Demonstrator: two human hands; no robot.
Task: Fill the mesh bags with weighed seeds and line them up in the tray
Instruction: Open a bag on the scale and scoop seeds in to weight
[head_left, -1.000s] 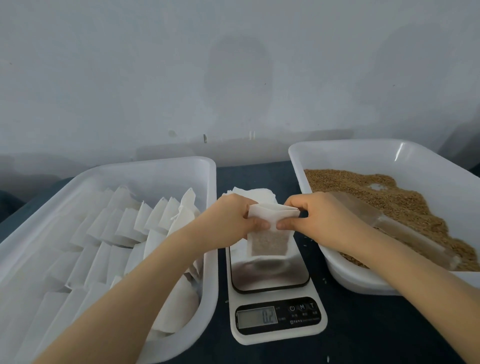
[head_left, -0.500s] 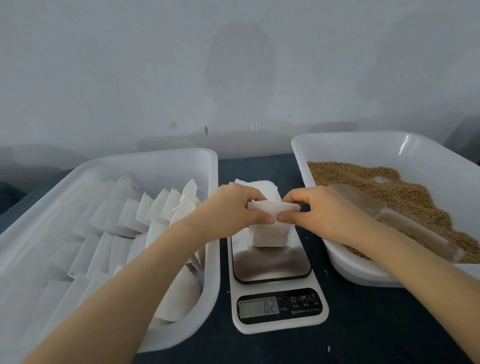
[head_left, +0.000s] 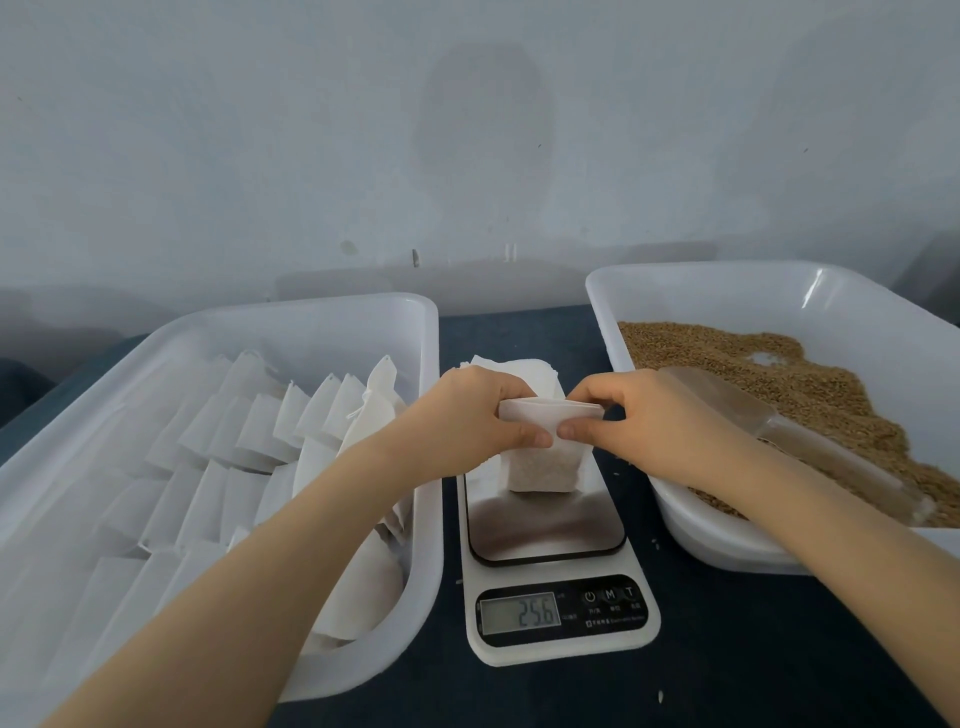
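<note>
- The mesh bag (head_left: 543, 467) is pinched at its top by the left hand (head_left: 470, 415) and right hand (head_left: 649, 421).
- Its base is set on the scale (head_left: 550, 530); 25.6 is displayed.

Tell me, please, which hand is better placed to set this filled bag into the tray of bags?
Probably the left hand. It pinches the bag at the top, and the tray lies on its side, beside its forearm. The right hand, also pinching the bag, would have to reach across the scale.

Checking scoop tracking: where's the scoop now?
Head view, right side: the clear scoop lies on the seeds in the right tray, just behind the right hand.
</note>
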